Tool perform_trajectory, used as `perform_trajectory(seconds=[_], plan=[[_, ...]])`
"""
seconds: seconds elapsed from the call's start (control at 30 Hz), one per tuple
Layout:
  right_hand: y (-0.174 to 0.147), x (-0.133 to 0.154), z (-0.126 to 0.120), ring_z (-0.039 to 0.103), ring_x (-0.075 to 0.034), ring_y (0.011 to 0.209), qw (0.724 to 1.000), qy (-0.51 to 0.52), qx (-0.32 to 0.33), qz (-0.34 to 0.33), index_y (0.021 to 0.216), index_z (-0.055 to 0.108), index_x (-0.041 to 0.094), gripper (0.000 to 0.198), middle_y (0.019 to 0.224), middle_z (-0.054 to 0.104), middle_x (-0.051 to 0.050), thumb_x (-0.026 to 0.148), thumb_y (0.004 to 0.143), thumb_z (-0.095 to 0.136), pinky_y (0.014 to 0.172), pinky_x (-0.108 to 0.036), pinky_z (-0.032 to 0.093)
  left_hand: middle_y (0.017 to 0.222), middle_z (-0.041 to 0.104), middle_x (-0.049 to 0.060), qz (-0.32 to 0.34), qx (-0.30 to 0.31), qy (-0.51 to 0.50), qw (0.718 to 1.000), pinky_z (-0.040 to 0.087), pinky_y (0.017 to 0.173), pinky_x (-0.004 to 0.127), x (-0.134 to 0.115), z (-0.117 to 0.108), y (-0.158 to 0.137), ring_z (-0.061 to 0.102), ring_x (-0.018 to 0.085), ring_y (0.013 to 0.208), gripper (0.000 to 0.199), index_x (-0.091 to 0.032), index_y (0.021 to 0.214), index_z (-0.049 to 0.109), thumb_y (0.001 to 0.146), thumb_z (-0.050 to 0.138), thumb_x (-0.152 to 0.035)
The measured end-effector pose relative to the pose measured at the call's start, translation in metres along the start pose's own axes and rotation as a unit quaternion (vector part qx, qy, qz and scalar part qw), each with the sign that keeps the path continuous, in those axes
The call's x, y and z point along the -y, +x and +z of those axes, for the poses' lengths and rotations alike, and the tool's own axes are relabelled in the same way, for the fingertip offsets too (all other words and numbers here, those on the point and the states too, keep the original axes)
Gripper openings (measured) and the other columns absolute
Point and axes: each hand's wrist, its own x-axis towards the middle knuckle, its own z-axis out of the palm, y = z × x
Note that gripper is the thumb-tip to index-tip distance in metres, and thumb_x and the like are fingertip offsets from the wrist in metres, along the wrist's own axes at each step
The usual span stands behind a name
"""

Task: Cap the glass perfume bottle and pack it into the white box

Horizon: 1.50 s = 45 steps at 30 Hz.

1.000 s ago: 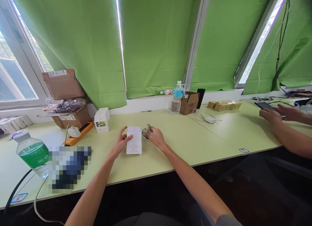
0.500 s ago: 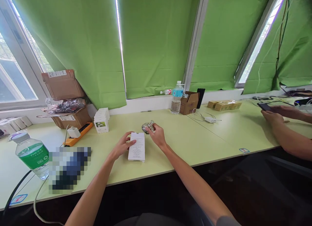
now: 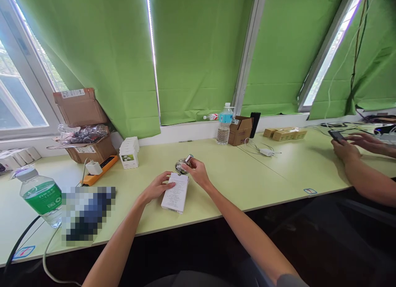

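Observation:
My left hand (image 3: 157,187) is closed on the left side of a slim white box (image 3: 177,195) with small print on it, its thumb lying across the front. The box tilts slightly, its upper end leaning right. Just above that end, my right hand (image 3: 198,171) pinches a round, shiny, glassy object (image 3: 180,165) with a short silver cylinder sticking out of it. I cannot make out exactly what this object is. Its lower edge is close to the top of the box; whether they touch is unclear.
Small white boxes (image 3: 129,153) stand behind on the left, near an orange power strip (image 3: 108,167) and a green-labelled water bottle (image 3: 43,196). Farther back are a large bottle (image 3: 224,128) and a cardboard box (image 3: 240,131). At right, another person's hands hold a phone (image 3: 337,136).
The white box has tilted, its upper end now leaning right and a little lower. My right hand has brought the round shiny object slightly left, over the box's top end.

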Motion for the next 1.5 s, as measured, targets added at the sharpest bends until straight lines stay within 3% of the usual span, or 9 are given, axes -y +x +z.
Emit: perform_trajectory(seconds=[0.13,0.4,1.03,1.27,1.5], plan=[[-0.0007,-0.0013,0.0012,0.054,-0.016,0.065,1.0,-0.006,0.014,0.002,0.086,0.065,0.014,0.036,0.072,0.062,-0.003,0.048,0.074,0.066,0.06,-0.027,0.045,0.111,0.066,0.009,0.006,0.0,-0.002,1.0,0.051,0.076,0.034,0.0009,0.0,0.001,0.065,0.023,0.092,0.044,-0.022,0.112,0.058,0.076,0.068,-0.046],[-0.0034,-0.0041,0.002,0.057,-0.016,0.067,0.999,0.004,0.045,0.008,0.088,0.065,0.014,0.033,0.078,0.065,-0.004,0.045,0.076,0.066,0.061,-0.027,0.045,0.111,0.065,0.009,0.014,-0.016,0.011,1.0,0.052,0.076,0.034,0.0039,0.0002,0.0011,0.065,0.023,0.092,0.039,-0.022,0.11,0.059,0.079,0.066,-0.045],[-0.0054,-0.0018,0.003,0.059,-0.017,0.066,0.998,-0.002,0.047,0.029,0.079,0.065,0.015,0.031,0.075,0.067,-0.004,0.045,0.072,0.068,0.059,-0.027,0.045,0.109,0.066,0.008,0.027,-0.048,0.011,0.998,0.052,0.07,0.033,0.0051,-0.0019,0.0034,0.066,0.022,0.085,0.041,-0.02,0.108,0.059,0.078,0.066,-0.048],[-0.0041,-0.0018,0.0032,0.065,-0.02,0.068,0.997,0.054,0.034,0.052,0.105,0.06,0.017,0.046,0.084,0.071,-0.007,0.045,0.07,0.071,0.058,-0.029,0.049,0.108,0.067,0.01,0.037,-0.07,0.003,0.997,0.053,0.07,0.035,0.0049,-0.0005,0.0037,0.067,0.023,0.085,0.043,-0.02,0.109,0.058,0.077,0.067,-0.048],[-0.0035,-0.0013,0.0037,0.067,-0.021,0.068,0.996,0.067,0.037,0.055,0.105,0.06,0.017,0.046,0.085,0.073,-0.007,0.044,0.07,0.072,0.057,-0.03,0.05,0.11,0.066,0.009,0.04,-0.083,0.0,0.996,0.053,0.069,0.033,0.0067,-0.0006,0.0048,0.066,0.022,0.086,0.044,-0.021,0.109,0.057,0.076,0.068,-0.049]])
